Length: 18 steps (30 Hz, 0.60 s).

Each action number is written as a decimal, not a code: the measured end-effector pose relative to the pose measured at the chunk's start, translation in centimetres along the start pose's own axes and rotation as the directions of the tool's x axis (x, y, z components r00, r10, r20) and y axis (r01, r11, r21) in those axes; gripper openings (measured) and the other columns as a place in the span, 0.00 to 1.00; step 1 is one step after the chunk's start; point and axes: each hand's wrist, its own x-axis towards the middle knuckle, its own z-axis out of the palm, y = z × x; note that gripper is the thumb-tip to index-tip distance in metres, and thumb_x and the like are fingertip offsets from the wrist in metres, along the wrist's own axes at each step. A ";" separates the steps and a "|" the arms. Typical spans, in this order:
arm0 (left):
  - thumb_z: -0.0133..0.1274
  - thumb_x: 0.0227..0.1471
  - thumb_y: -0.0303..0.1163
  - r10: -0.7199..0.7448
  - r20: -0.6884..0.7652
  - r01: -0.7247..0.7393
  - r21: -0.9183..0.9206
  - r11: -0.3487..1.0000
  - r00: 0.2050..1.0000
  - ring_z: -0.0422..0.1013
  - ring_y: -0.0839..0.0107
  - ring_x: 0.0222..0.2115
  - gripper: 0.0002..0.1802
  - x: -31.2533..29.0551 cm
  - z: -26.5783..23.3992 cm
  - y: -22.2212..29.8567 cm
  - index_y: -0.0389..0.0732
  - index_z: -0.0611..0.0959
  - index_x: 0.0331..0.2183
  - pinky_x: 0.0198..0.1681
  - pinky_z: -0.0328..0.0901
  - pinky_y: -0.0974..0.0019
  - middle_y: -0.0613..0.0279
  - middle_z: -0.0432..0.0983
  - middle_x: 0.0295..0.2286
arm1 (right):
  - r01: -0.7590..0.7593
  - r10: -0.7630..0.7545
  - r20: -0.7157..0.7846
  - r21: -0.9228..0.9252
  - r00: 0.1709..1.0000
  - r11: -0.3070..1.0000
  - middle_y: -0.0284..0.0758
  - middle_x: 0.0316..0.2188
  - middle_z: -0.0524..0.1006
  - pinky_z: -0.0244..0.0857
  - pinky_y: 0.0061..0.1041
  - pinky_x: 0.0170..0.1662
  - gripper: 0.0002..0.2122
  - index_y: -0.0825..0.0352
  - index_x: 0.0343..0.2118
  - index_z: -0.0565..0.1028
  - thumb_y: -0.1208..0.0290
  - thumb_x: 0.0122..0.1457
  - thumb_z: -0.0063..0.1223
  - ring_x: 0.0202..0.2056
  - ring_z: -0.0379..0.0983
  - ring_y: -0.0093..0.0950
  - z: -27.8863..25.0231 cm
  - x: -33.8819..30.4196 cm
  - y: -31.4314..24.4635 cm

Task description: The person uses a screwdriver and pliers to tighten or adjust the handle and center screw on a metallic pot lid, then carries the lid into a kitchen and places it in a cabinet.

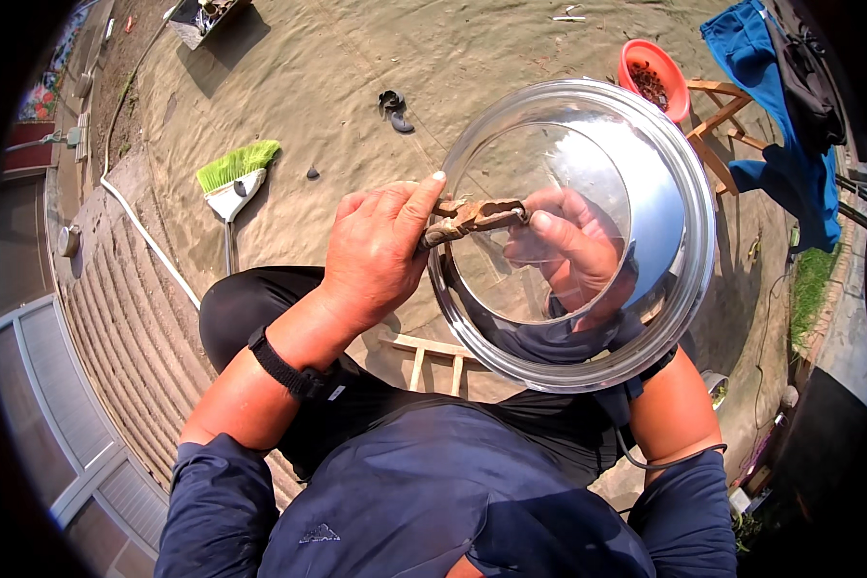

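My left hand [376, 236] is closed around the handles of rusty pliers [472, 221]. Their jaws point right and end near the middle of a large round clear lid [535, 289] with a wide shiny rim. Behind the lid, seen through its clear part, is my right hand [578, 246]. Its thumb and fingers are bent together close to the jaws' tips, supporting the lid from underneath. Whatever small part lies between jaws and fingertips is too small to make out. The lid's rim covers my right wrist.
A green-bristled broom [236, 178] lies left on the tan ground sheet [328, 58]. Dark curved pieces [395, 111] lie ahead. A red bowl [653, 79] stands by a wooden stand [718, 130] and blue cloth [790, 144]. Wooden slats [433, 349] show below the lid. A tray [202, 19] sits far left.
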 end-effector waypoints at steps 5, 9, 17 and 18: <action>0.64 0.38 0.24 0.027 -0.035 -0.027 -0.016 0.999 0.999 0.73 0.53 0.42 0.38 0.2 -0.1 0.0 0.41 0.75 0.56 0.40 0.68 0.54 0.53 0.75 0.43 | 0.057 -0.056 0.029 -0.033 0.998 0.998 0.38 0.39 0.80 0.71 0.31 0.47 0.11 0.69 0.44 0.75 0.71 0.61 0.59 0.40 0.78 0.28 0.7 -0.6 0.0; 0.60 0.34 0.17 -0.025 0.014 0.027 -0.110 0.994 1.000 0.72 0.48 0.42 0.39 -0.2 0.0 0.5 0.39 0.75 0.55 0.43 0.69 0.53 0.48 0.74 0.44 | 0.108 -0.103 0.055 -0.081 0.993 0.991 0.39 0.39 0.79 0.69 0.33 0.48 0.11 0.69 0.44 0.75 0.71 0.61 0.58 0.42 0.76 0.28 1.3 -1.0 -0.3; 0.57 0.33 0.15 -0.031 0.058 0.046 -0.277 0.960 0.998 0.71 0.47 0.41 0.39 -0.7 0.7 1.8 0.38 0.73 0.53 0.44 0.68 0.53 0.47 0.73 0.43 | 0.288 -0.279 0.073 -0.264 0.958 0.920 0.36 0.35 0.79 0.69 0.29 0.48 0.07 0.71 0.41 0.75 0.76 0.61 0.56 0.39 0.75 0.26 1.7 -1.0 -0.4; 0.56 0.37 0.15 -0.016 0.101 0.050 -0.349 0.936 0.995 0.70 0.48 0.38 0.36 -0.6 0.7 2.1 0.37 0.71 0.53 0.42 0.66 0.53 0.48 0.72 0.40 | 0.310 -0.302 0.077 -0.325 0.950 0.893 0.36 0.35 0.79 0.69 0.29 0.49 0.08 0.71 0.41 0.75 0.76 0.61 0.57 0.40 0.75 0.27 1.8 -0.9 -0.5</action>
